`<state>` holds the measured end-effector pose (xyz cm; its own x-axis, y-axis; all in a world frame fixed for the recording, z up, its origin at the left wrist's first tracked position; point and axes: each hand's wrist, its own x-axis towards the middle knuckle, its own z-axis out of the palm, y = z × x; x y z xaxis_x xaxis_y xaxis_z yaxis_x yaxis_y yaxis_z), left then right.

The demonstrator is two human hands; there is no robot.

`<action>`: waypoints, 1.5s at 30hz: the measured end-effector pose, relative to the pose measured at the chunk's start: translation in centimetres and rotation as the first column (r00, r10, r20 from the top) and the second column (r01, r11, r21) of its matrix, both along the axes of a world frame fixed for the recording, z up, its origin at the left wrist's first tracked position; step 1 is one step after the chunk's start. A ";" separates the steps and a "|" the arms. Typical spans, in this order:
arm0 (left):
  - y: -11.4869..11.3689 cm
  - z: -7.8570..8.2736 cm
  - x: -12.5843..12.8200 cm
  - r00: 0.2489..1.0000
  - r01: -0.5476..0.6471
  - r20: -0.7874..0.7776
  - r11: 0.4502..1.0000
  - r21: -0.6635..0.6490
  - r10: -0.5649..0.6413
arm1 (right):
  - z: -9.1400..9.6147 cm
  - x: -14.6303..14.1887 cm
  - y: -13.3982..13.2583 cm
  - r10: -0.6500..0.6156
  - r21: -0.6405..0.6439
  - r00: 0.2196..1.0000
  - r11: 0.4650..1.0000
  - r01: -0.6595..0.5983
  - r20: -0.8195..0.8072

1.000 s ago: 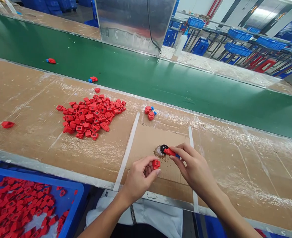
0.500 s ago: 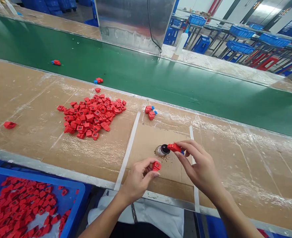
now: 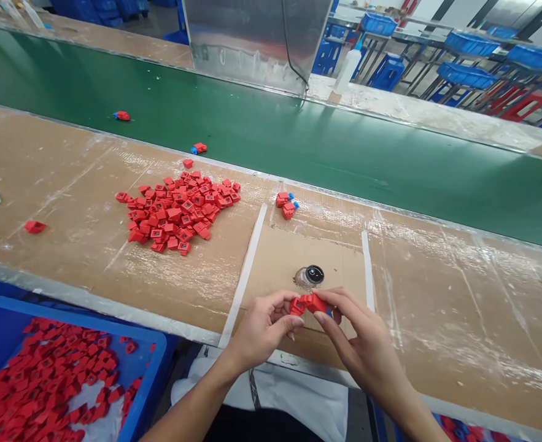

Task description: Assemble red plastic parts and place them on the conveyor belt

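Note:
My left hand (image 3: pixel 264 328) pinches a small red plastic cap (image 3: pixel 295 307) between thumb and fingers. My right hand (image 3: pixel 358 344) pinches a longer red piece with a blue end (image 3: pixel 315 302). The two parts meet end to end just above the cardboard mat (image 3: pixel 280 258), near the bench's front edge. A small round glass pot with a dark lid (image 3: pixel 310 276) stands on the mat just beyond my fingers.
A heap of red caps (image 3: pixel 178 212) lies to the left on the bench. Two joined red-and-blue pieces (image 3: pixel 286 204) sit behind the mat. A green conveyor belt (image 3: pixel 344 153) carries similar pieces (image 3: pixel 199 148). A blue bin of red caps (image 3: pixel 59 374) is at lower left.
My right hand drew the red-and-blue piece back from the round pot toward me and brought it against the red cap in my left hand. The pieces on the belt moved right in view.

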<state>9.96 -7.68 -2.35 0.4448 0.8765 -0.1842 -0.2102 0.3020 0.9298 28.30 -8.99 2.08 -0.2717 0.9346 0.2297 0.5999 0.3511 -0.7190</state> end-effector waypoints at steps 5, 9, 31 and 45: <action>0.0 0.2 -0.1 1.000 0.003 0.003 1.000 0.014 -0.003 | -0.6 -0.1 0.0 0.002 -0.006 1.000 1.000 -0.002 0.006; 0.0 0.2 -0.2 1.000 0.017 -0.008 1.000 0.012 -0.017 | -0.4 -0.1 -0.1 0.028 -0.011 0.999 1.000 -0.028 0.039; 0.8 0.3 -0.9 0.954 0.222 -0.205 0.975 -0.017 -0.221 | -1.1 -1.2 -1.7 0.009 -0.119 0.995 0.993 0.003 0.096; 1.0 0.6 -0.4 0.969 0.180 -0.165 0.983 -0.028 -0.182 | -2.8 -0.4 -1.9 -0.203 -0.160 0.956 0.972 0.171 -0.211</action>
<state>9.56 -6.64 -1.80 0.5578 0.7816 -0.2793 0.0064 0.3324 0.9431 27.93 -10.90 -0.77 -0.0456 0.9905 0.1297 0.4624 0.1360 -0.8762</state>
